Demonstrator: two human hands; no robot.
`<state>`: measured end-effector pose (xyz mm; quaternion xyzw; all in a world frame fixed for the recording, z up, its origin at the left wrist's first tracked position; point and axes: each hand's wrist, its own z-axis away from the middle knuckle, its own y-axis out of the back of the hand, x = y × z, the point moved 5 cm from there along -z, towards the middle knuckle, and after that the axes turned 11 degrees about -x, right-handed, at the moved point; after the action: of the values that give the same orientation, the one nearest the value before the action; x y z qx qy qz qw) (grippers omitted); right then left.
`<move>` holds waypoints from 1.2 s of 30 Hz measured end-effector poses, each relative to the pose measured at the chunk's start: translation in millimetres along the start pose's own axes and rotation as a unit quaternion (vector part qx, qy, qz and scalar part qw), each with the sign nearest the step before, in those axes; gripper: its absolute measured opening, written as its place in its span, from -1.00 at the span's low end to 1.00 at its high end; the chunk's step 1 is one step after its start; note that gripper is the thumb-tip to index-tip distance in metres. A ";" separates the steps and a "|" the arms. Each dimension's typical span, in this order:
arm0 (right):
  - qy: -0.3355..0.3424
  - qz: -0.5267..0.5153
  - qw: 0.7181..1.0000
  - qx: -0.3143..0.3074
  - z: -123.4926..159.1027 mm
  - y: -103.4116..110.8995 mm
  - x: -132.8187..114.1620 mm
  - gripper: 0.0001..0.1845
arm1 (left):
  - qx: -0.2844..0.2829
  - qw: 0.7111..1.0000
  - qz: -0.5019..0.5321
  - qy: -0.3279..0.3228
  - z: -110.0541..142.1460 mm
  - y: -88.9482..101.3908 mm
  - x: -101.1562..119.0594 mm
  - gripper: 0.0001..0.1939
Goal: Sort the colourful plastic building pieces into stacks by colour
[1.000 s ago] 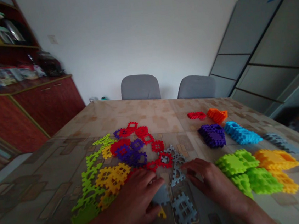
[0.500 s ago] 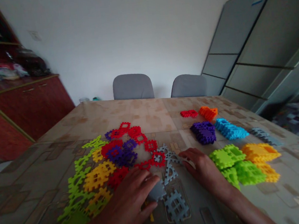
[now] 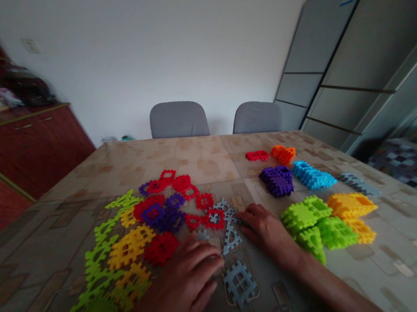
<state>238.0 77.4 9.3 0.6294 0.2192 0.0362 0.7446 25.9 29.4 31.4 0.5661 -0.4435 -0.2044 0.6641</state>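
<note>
My left hand [image 3: 193,272] is palm down at the near middle of the table. Its thumb and fingers are apart and slightly blurred. A grey plastic interlocking piece [image 3: 202,235] shows just beyond its fingers, mostly hidden by the hand. My right hand [image 3: 264,227] has its fingers curled in at the edge of a grey interlocking piece [image 3: 230,212], apparently pinching it; its fingertips are partly hidden. A grey triangular piece [image 3: 231,239] lies between the hands, and a grey window-shaped square [image 3: 240,283] lies nearer me.
Loose red [image 3: 161,248], purple [image 3: 168,217], yellow [image 3: 130,246] and lime pieces [image 3: 102,254] spread out on the left. At right are stacks in purple [image 3: 277,180], blue [image 3: 313,174], green [image 3: 307,212], yellow [image 3: 351,204], orange [image 3: 283,154], red [image 3: 257,156] and grey [image 3: 358,183].
The grey square plate beside my left thumb is now mostly covered by that hand. My right hand has drawn slightly left, closer to the grey pieces. The view has shifted a little.
</note>
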 end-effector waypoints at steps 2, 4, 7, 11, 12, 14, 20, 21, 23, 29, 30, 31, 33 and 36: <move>0.002 0.005 1.000 -0.005 0.1 0.8 -1.2 -0.82 | -0.033 0.999 0.007 -0.025 -0.7 -2.1 15.1 -0.59; 0.001 0.008 1.000 -0.008 0.7 1.8 -1.3 -0.91 | -0.050 0.998 -0.004 -0.045 -0.1 -7.0 24.6 -0.57; 0.004 0.006 1.000 -0.009 2.3 4.5 0.0 -0.94 | -0.065 0.994 -0.017 -0.082 1.1 -16.7 29.8 -0.63; 0.009 -0.005 1.000 0.001 6.4 13.0 1.4 -0.88 | -0.063 0.993 0.000 -0.095 -1.1 -15.4 27.3 -0.68; 0.011 -0.007 1.000 0.005 8.1 15.6 0.9 -0.86 | -0.054 0.995 0.002 -0.086 -2.0 -12.0 25.2 -0.67; 0.026 -0.019 0.999 0.015 12.2 20.7 -2.8 -0.83 | -0.036 0.998 -0.001 -0.052 -3.6 -5.1 19.3 -0.66; 0.106 -0.091 0.990 0.010 23.8 25.2 -21.8 -0.82 | -0.002 1.000 0.012 0.010 -3.8 -3.9 -0.1 -0.60; 0.116 -0.092 0.989 0.000 24.3 24.0 -24.4 -0.82 | 0.003 1.000 0.010 0.015 -3.5 -5.4 -3.5 -0.60; 0.136 -0.083 0.987 -0.015 23.9 21.6 -29.2 -0.83 | 0.018 1.000 -0.002 0.025 -2.7 -7.7 -10.4 -0.60; 0.169 -0.037 0.985 -0.025 17.0 15.1 -36.8 -0.85 | 0.037 0.999 -0.005 0.035 -1.7 -10.7 -17.7 -0.60; 0.170 -0.031 0.985 -0.024 16.2 14.1 -36.8 -0.85 | 0.029 0.999 0.000 0.030 -2.4 -11.3 -15.3 -0.60; 0.171 -0.027 0.985 -0.025 15.7 13.1 -36.5 -0.85 | 0.020 0.999 0.005 0.027 -3.3 -11.8 -12.4 -0.60; 0.166 -0.023 0.986 -0.026 15.6 12.1 -34.6 -0.86 | 0.001 1.000 0.013 0.019 -4.7 -13.1 -6.8 -0.58; 0.153 -0.027 0.987 -0.032 16.5 12.3 -31.6 -0.83 | -0.011 1.000 0.015 0.015 -4.5 -15.3 -2.7 -0.51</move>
<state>218.3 54.3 31.8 0.5858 0.3466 0.1189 0.7229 31.7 29.8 16.3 0.5552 -0.4395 -0.1904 0.6800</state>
